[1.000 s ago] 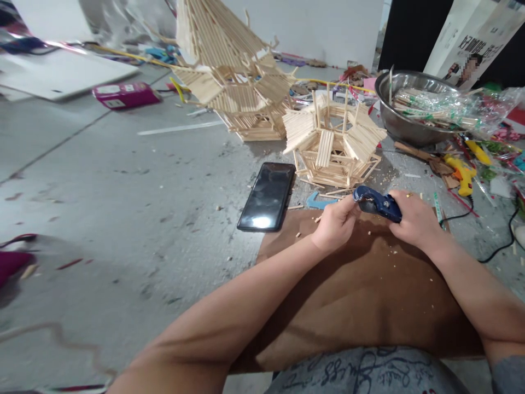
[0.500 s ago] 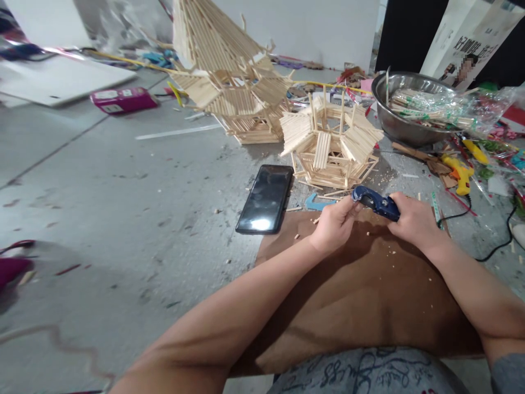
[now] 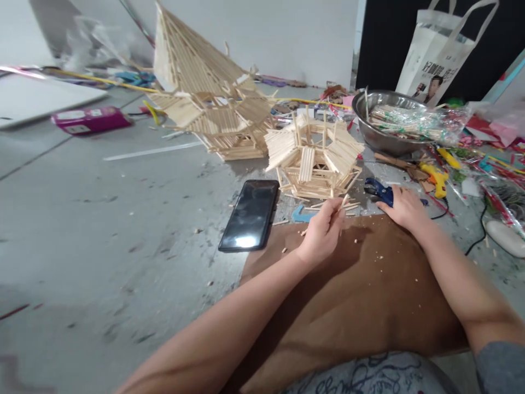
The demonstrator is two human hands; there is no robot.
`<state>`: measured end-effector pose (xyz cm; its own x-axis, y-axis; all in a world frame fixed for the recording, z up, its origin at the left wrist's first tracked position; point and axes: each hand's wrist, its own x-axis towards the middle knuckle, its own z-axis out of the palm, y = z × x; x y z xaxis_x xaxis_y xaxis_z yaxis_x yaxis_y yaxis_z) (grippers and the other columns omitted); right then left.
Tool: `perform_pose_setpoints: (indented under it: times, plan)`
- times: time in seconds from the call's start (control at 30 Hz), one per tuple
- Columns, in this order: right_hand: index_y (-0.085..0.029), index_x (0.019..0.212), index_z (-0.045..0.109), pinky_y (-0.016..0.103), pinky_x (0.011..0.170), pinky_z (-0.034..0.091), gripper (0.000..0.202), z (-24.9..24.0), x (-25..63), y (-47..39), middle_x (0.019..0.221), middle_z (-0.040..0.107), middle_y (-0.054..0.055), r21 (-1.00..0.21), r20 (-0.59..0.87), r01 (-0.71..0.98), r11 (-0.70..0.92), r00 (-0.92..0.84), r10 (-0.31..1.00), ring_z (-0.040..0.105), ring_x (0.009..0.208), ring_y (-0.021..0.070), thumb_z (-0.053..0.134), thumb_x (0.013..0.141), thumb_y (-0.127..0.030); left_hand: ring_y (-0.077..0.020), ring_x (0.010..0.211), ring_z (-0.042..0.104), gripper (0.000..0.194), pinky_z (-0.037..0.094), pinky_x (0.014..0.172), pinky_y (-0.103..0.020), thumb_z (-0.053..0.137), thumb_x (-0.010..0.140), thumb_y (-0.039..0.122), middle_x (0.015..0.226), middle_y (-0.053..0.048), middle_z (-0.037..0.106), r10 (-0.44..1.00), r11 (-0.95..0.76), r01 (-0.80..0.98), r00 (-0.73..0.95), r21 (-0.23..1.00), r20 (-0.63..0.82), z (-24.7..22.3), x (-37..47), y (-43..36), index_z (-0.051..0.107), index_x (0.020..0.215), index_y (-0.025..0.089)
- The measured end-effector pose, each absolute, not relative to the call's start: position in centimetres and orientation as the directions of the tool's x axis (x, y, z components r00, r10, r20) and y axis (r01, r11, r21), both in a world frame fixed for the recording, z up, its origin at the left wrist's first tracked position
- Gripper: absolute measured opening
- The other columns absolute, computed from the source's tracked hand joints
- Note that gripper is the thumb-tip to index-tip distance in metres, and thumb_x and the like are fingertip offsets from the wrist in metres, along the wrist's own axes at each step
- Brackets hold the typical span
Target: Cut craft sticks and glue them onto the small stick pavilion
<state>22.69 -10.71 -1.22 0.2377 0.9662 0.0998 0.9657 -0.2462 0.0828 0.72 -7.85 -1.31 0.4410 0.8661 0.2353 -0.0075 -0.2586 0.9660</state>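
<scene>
My left hand is closed, pinching a short wooden stick whose tip sticks up past the fingers. My right hand is wrapped over a blue hand cutter, low beside the brown sheet. The cutter's jaws point left, and part of its handle shows past my fingers. Just beyond my left hand is a small structure of wooden sticks, with open upright posts and slanted panels. Loose stick pieces and a light-blue flat piece lie at its foot.
A black phone lies left of the brown sheet. Behind stands a taller stick tower. On the right are a metal bowl of wrapped sticks, a yellow glue gun with a black cord, and a white bag.
My right hand has carried the blue cutter away from my left hand, lowering it to the right. My left hand keeps the short stick. The whole view has shifted slightly.
</scene>
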Motion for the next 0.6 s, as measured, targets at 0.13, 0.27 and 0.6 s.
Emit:
perform_pose_setpoints:
  times: [0.13,0.27,0.6]
  plan:
    - [-0.009,0.12,0.045,0.044,0.086,0.036,0.065,-1.5,22.8,-10.5,0.122,0.048,0.021,0.032,0.15,0.981,-0.192,0.186,0.971,0.045,0.112,0.0305,0.032,0.079,-0.058,-0.005,0.041,0.041,0.025,0.033,0.044,-0.017,0.045,0.081,0.033,0.057,0.005,0.049,0.839,-0.285,-0.003,0.483,0.959,0.251,-1.7,0.6,-7.8,0.049,0.102,0.019]
    - [-0.01,0.112,0.054,0.037,0.086,0.038,0.053,0.1,25.1,-10.1,0.111,0.058,0.017,-0.089,0.3,0.975,-0.201,0.219,0.928,0.052,0.104,0.0246,0.03,0.084,-0.048,-0.0057,0.042,0.042,0.017,0.033,0.046,-0.018,0.047,0.08,0.032,0.055,0.004,0.054,0.862,-0.303,0.096,0.453,0.948,0.23,-1.6,0.5,-7.8,0.053,0.088,0.018]
    - [-0.001,0.085,0.064,0.035,0.054,0.037,0.049,-2.2,38.0,-10.3,0.066,0.061,0.023,-0.053,0.273,0.757,-0.651,0.638,0.72,0.057,0.062,0.0269,0.038,0.078,-0.041,-0.0051,0.041,0.037,0.024,0.03,0.043,-0.018,0.047,0.079,0.035,0.046,0.006,0.043,0.923,-0.202,0.045,0.342,0.978,0.175,-0.4,0.8,-7.8,0.047,0.064,0.016]
